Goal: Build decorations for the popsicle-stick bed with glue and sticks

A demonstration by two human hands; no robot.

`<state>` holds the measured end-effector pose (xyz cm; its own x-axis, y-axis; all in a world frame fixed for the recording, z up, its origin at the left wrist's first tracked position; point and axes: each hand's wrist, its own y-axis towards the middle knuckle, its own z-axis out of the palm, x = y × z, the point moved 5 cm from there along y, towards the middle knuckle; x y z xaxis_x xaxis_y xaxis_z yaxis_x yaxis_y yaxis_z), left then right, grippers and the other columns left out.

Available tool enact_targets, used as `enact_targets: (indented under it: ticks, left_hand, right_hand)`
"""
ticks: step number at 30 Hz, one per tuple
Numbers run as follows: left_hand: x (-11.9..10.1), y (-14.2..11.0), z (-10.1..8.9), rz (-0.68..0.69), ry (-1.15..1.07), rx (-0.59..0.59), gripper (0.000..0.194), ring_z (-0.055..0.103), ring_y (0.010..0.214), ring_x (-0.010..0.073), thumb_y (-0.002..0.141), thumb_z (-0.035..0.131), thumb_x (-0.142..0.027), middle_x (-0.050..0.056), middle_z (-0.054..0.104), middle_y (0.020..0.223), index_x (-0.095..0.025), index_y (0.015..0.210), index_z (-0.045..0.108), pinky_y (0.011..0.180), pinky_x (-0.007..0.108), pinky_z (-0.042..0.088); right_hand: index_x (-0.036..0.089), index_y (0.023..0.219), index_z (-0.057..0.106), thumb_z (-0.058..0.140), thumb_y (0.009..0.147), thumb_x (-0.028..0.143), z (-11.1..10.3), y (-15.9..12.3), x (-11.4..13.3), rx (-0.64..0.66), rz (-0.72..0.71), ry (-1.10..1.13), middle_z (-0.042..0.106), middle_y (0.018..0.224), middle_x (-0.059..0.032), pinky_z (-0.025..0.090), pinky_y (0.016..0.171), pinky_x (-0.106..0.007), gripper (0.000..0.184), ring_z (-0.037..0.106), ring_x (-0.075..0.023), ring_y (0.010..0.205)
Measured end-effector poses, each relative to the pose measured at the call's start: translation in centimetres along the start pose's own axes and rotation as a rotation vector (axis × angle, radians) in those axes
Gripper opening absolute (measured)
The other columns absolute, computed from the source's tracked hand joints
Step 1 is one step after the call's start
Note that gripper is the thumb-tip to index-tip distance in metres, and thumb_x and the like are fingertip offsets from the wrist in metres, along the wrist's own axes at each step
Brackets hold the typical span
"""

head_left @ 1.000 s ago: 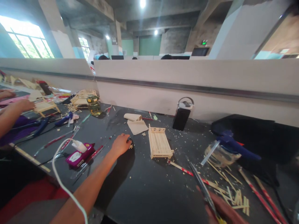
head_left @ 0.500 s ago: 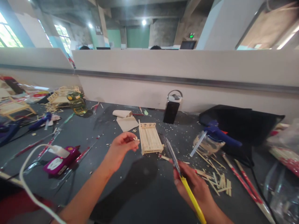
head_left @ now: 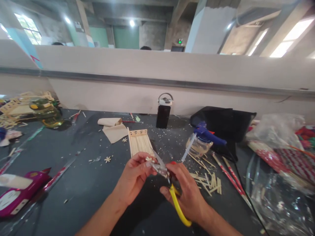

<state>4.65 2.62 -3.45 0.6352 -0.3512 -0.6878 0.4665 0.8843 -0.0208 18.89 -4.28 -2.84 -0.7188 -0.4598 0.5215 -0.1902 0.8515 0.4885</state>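
My left hand [head_left: 134, 177] is closed in a pinch on a tiny pale wooden star-shaped piece [head_left: 149, 159]. My right hand [head_left: 184, 190] grips scissors [head_left: 169, 186] with yellow handles, their blades pointing up-left and meeting the piece at my left fingertips. Just behind both hands, a small bed frame made of wooden sticks [head_left: 139, 144] rests on the dark table [head_left: 81, 183]. Another small wooden star [head_left: 107, 159] lies on the table to the left.
Cut sticks [head_left: 209, 182] are scattered right of my hands. A blue glue gun [head_left: 206, 136] rests on a glass jar, with a black bag [head_left: 226, 123] behind. A black bottle [head_left: 163, 113] stands at the wall. A pink device [head_left: 19, 193] lies left; plastic bags [head_left: 278, 157] right.
My left hand lifted the small wooden piece off the table and came toward me. My right hand brought the scissors up from the lower right until the blades met it. The view swung right.
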Motion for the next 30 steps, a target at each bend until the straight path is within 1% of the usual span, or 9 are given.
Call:
enact_targets:
  ticks: [2,6,12,17,21,25,30]
  left_hand:
    - [0.2,-0.1,-0.2,-0.013,0.002,0.017,0.017,0.064,0.068,0.0109,0.069,0.077,-0.012,0.001,0.07,0.082,-0.016,0.083,0.069,0.064,0.021,0.054]
    - [0.5,-0.5,-0.1,-0.042,0.02,0.063,0.015,0.063,0.062,0.0108,0.07,0.075,-0.01,0.001,0.069,0.082,-0.017,0.082,0.068,0.058,0.02,0.053]
    - [0.7,-0.8,0.3,-0.015,-0.007,0.06,0.017,0.062,0.07,0.0112,0.067,0.078,-0.009,-0.001,0.068,0.079,-0.017,0.077,0.066,0.066,0.02,0.051]
    - [1.2,-0.8,0.1,-0.053,-0.02,0.045,0.016,0.062,0.067,0.0106,0.067,0.078,-0.01,0.0,0.069,0.078,-0.017,0.076,0.066,0.064,0.02,0.05]
    - [1.6,-0.8,-0.1,-0.1,-0.027,0.033,0.018,0.065,0.068,0.0124,0.067,0.079,-0.012,0.002,0.071,0.079,-0.017,0.078,0.065,0.068,0.022,0.052]
    - [1.8,-0.8,-0.2,-0.103,-0.029,0.039,0.02,0.066,0.071,0.0139,0.066,0.078,-0.011,0.002,0.072,0.079,-0.017,0.079,0.065,0.07,0.024,0.052]
    - [1.9,-0.8,-0.3,-0.103,-0.034,0.051,0.019,0.066,0.07,0.0128,0.068,0.078,-0.012,0.002,0.071,0.079,-0.016,0.079,0.064,0.069,0.022,0.051]
  right_hand:
    - [0.023,0.122,0.044,0.067,0.081,0.027,0.1,0.0,-0.1,0.01,-0.012,-0.041,0.056,0.099,-0.008,0.051,0.075,-0.042,0.047,0.055,-0.0259,0.087]
    - [0.022,0.124,0.043,0.067,0.08,0.025,0.1,0.1,0.0,-0.018,-0.054,-0.069,0.057,0.1,-0.0095,0.051,0.075,-0.043,0.051,0.055,-0.0269,0.088]
    - [0.021,0.124,0.045,0.069,0.079,0.025,0.3,0.2,0.0,-0.023,-0.071,-0.096,0.058,0.099,-0.0102,0.052,0.074,-0.044,0.051,0.055,-0.0272,0.088]
    - [0.02,0.125,0.045,0.068,0.079,0.025,0.4,0.2,0.0,-0.031,-0.095,-0.096,0.058,0.099,-0.0111,0.052,0.075,-0.045,0.051,0.056,-0.0278,0.088]
    - [0.021,0.128,0.043,0.066,0.082,0.024,0.6,0.1,0.0,0.005,-0.078,-0.042,0.058,0.1,-0.0104,0.052,0.074,-0.043,0.052,0.056,-0.027,0.088]
    - [0.022,0.129,0.041,0.065,0.082,0.023,0.6,-0.2,0.1,0.034,-0.064,-0.011,0.057,0.103,-0.0107,0.051,0.077,-0.043,0.053,0.056,-0.0272,0.09]
    - [0.021,0.128,0.041,0.065,0.082,0.021,0.7,-0.3,0.1,0.04,-0.06,-0.025,0.057,0.104,-0.0112,0.052,0.076,-0.043,0.052,0.056,-0.0273,0.09]
